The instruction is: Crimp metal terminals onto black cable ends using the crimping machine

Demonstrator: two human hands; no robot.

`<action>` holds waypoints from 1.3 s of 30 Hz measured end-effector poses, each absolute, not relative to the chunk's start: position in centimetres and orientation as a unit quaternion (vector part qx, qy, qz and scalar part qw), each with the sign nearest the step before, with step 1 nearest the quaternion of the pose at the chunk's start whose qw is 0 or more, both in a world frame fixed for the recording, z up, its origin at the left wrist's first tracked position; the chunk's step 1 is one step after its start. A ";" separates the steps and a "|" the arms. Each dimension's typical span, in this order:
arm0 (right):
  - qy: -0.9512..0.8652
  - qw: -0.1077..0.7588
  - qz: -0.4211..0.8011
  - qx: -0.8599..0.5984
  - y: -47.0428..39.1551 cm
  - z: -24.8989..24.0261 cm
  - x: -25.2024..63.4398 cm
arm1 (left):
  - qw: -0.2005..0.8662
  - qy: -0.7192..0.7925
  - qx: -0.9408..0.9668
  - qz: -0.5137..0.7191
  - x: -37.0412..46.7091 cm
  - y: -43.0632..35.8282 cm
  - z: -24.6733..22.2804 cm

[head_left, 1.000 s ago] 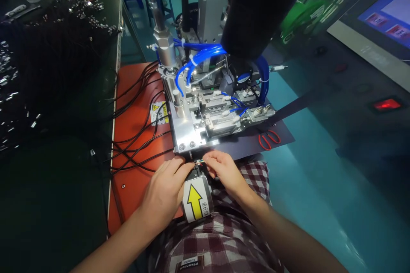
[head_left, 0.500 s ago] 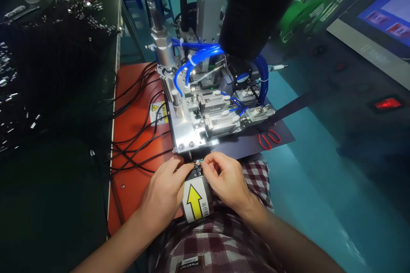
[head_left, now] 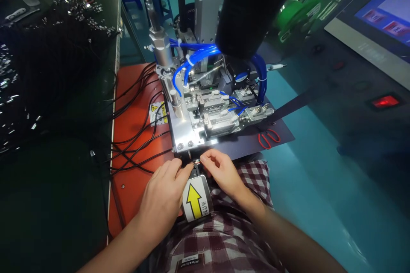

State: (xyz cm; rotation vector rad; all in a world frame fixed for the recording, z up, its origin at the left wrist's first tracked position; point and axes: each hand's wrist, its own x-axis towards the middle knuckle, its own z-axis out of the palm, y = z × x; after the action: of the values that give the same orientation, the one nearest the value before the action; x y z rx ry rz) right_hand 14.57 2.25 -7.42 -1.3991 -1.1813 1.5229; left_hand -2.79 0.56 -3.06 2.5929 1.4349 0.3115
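Observation:
A metal machine (head_left: 182,130) with blue air hoses stands in front of me, and a black track with a yellow arrow label (head_left: 195,199) runs toward my lap. My left hand (head_left: 165,192) lies over the left side of this track, thumb and forefinger pinched near its far end. On the right side, my right hand (head_left: 222,172) has its fingertips pressed together close to my left thumb. A tiny shiny part (head_left: 196,161) shows between the two hands. What exactly each hand grips is too small to tell.
Black cables (head_left: 136,153) cross the red board (head_left: 137,198) on the left. Beyond it lies a heap of dark wires with shiny ends (head_left: 77,13). Red-handled scissors (head_left: 269,139) rest right of the machine. A control panel with a screen (head_left: 384,17) stands at right.
My right hand has moved slightly left and away from me, closer to the machine, and its fingers are straighter. My left hand has barely moved. The view has shifted a little.

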 end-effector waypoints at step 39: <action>-0.472 0.404 0.576 -0.531 2.0 -7.5 13.8 | 0.178 0.457 0.860 0.137 -3.3 1.2 -3.8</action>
State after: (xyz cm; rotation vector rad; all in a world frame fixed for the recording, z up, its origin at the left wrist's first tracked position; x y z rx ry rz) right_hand 13.83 2.03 -7.51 -1.3415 -1.1912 1.4550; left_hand -3.34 1.16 -3.75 2.4333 1.2938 0.3882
